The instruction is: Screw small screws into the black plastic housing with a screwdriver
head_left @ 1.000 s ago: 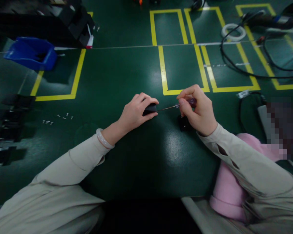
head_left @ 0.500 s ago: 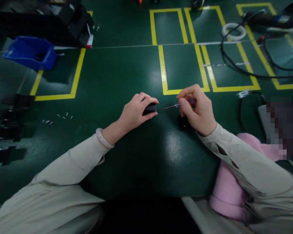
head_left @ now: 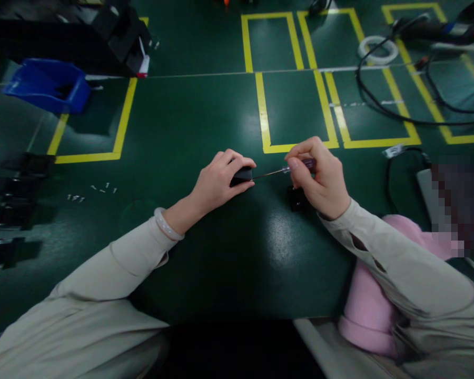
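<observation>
My left hand (head_left: pixel 221 179) is closed around a small black box-like part (head_left: pixel 242 176), fingers over its top and thumb along its near side. In my right hand (head_left: pixel 322 176) is a screwdriver (head_left: pixel 276 171), its purple handle pinched between thumb and fingers. The thin shaft points left, and its tip meets the right end of the black part. Just below my right hand, partly covered by it, a second small black part (head_left: pixel 296 199) lies on the green table (head_left: pixel 221 273). Several small screws (head_left: pixel 77 198) are scattered to the left.
At the left edge, several black parts (head_left: pixel 18 205) stand in a row. A blue bin (head_left: pixel 49 87) sits behind them, beside black racks (head_left: pixel 102 39). A white ring (head_left: pixel 377 50) and black cables (head_left: pixel 363 87) lie at the back right. Something pink (head_left: pixel 369 310) is by my right forearm.
Both hands, the black part and the screwdriver look nearly the same as before. Only a very slight shift of the whole view shows.
</observation>
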A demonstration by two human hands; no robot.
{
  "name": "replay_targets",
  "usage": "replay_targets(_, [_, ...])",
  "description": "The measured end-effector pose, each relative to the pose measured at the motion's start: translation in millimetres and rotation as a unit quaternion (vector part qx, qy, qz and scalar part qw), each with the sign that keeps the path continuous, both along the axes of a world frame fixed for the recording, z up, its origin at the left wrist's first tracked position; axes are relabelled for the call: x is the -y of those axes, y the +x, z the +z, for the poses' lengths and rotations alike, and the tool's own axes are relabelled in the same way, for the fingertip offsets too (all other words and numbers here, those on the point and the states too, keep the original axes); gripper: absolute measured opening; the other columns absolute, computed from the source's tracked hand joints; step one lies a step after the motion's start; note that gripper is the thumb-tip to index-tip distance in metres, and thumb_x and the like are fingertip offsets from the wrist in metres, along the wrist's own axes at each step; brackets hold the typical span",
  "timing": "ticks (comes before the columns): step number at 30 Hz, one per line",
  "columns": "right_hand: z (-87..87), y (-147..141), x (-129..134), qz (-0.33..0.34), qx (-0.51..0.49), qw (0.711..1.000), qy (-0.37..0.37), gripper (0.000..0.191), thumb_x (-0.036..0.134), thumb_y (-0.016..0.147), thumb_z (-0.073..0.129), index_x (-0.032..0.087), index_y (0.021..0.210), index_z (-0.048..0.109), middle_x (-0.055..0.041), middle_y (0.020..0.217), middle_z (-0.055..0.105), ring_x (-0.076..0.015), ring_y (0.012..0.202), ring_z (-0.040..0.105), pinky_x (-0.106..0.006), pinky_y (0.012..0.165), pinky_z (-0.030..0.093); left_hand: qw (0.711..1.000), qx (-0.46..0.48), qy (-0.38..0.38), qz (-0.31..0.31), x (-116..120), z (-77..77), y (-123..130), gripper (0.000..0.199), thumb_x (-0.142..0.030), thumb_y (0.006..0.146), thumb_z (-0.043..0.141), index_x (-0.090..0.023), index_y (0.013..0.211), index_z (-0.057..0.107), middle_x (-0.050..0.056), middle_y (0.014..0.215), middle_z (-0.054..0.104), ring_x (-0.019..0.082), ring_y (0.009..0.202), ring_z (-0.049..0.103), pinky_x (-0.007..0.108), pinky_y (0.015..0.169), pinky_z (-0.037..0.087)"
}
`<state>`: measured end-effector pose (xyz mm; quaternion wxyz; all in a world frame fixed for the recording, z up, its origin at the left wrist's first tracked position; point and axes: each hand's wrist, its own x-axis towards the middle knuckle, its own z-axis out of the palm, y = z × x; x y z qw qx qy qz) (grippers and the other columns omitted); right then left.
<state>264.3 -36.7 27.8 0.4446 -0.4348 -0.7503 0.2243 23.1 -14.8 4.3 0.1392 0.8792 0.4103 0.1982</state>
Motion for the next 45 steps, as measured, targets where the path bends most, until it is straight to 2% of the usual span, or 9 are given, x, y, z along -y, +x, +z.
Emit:
replay_targets(3, [-0.6, -0.6, -0.2, 0.000, -0.002, 1.000, 0.003, 0.018, 0.037, 0.097, 0.055, 0.021, 0.087, 0.055, 0.0028, 0.073, 0.061, -0.0085, 0.063, 0.060, -0.026, 0.057, 0.044, 1.000, 0.000, 0.001, 0.000, -0.2, -0.4, 0.0, 0.032, -0.032, 0.092, 0.065, -0.023, 0.122, 0.058, 0.007, 0.119, 0.060, 0.025, 0.109, 0.055, 0.040, 0.093, 0.048])
replay_targets(9, [-2.1, 0.2, -1.1, 0.005, -0.009, 1.000, 0.001, 0.012, 0.032, 0.097, 0.052, 0.021, 0.101, 0.056, 0.0026, 0.075, 0.060, -0.0099, 0.063, 0.059, -0.028, 0.058, 0.046, 1.000, 0.001, 0.005, 0.000, 0.2, -0.6, 0.2, 0.032, -0.032, 0.092, 0.065, -0.022, 0.122, 0.058, 0.007, 0.118, 0.060, 0.025, 0.109, 0.056, 0.040, 0.093, 0.048])
replay_targets(15, [0.0, -0.3, -0.6, 0.014, -0.007, 1.000, -0.002, 0.017, 0.036, 0.097, 0.056, 0.022, 0.087, 0.055, 0.0038, 0.070, 0.061, -0.0082, 0.061, 0.060, -0.026, 0.057, 0.044, 1.000, -0.001, 0.006, 0.000, 0.0, 0.1, 0.3, 0.032, -0.032, 0.092, 0.065, -0.022, 0.122, 0.058, 0.007, 0.118, 0.060, 0.025, 0.109, 0.056, 0.040, 0.092, 0.049])
replay_targets(22, [-4.1, 1.6, -0.5, 0.013, -0.018, 1.000, -0.020, 0.015, 0.036, 0.097, 0.053, 0.023, 0.105, 0.055, 0.0032, 0.073, 0.056, -0.0111, 0.063, 0.057, -0.029, 0.058, 0.045, 1.000, 0.005, 0.007, -0.002, -0.7, -0.9, 0.1, 0.032, -0.032, 0.092, 0.065, -0.022, 0.121, 0.058, 0.007, 0.117, 0.061, 0.025, 0.108, 0.056, 0.040, 0.092, 0.048])
replay_targets(28, [-3.2, 0.7, -0.7, 0.020, -0.027, 0.999, -0.024, 0.017, 0.038, 0.098, 0.053, 0.022, 0.091, 0.055, 0.0034, 0.072, 0.060, -0.0091, 0.063, 0.061, -0.027, 0.058, 0.045, 1.000, 0.003, 0.006, -0.003, -0.2, -0.5, 0.1, 0.032, -0.034, 0.093, 0.064, -0.022, 0.122, 0.058, 0.008, 0.118, 0.060, 0.025, 0.109, 0.056, 0.040, 0.093, 0.048])
replay_targets(35, [-5.8, 2.2, -0.9, 0.017, -0.027, 0.999, -0.021, 0.016, 0.037, 0.098, 0.051, 0.022, 0.104, 0.054, 0.0034, 0.072, 0.057, -0.0100, 0.061, 0.056, -0.027, 0.054, 0.043, 1.000, 0.002, 0.003, -0.002, -0.8, -1.1, -0.1, 0.032, -0.033, 0.092, 0.065, -0.023, 0.121, 0.059, 0.008, 0.118, 0.061, 0.025, 0.109, 0.056, 0.042, 0.094, 0.049])
replay_targets(41, [-3.9, 1.4, 0.2, 0.020, -0.021, 0.999, -0.029, 0.019, 0.040, 0.098, 0.053, 0.022, 0.092, 0.055, 0.0020, 0.076, 0.062, -0.0105, 0.070, 0.064, -0.027, 0.058, 0.045, 1.000, 0.004, 0.006, -0.001, 0.7, 0.1, -0.1, 0.032, -0.033, 0.092, 0.065, -0.022, 0.121, 0.058, 0.007, 0.118, 0.061, 0.025, 0.108, 0.056, 0.041, 0.093, 0.048])
replay_targets(45, [-4.1, 0.7, 0.0, 0.016, -0.024, 0.999, -0.017, 0.013, 0.035, 0.098, 0.052, 0.022, 0.099, 0.055, 0.0028, 0.074, 0.059, -0.0102, 0.065, 0.061, -0.028, 0.058, 0.045, 1.000, 0.003, 0.004, -0.002, 0.3, -0.2, -0.1, 0.032, -0.033, 0.092, 0.065, -0.022, 0.122, 0.058, 0.007, 0.118, 0.060, 0.025, 0.108, 0.056, 0.040, 0.093, 0.048])
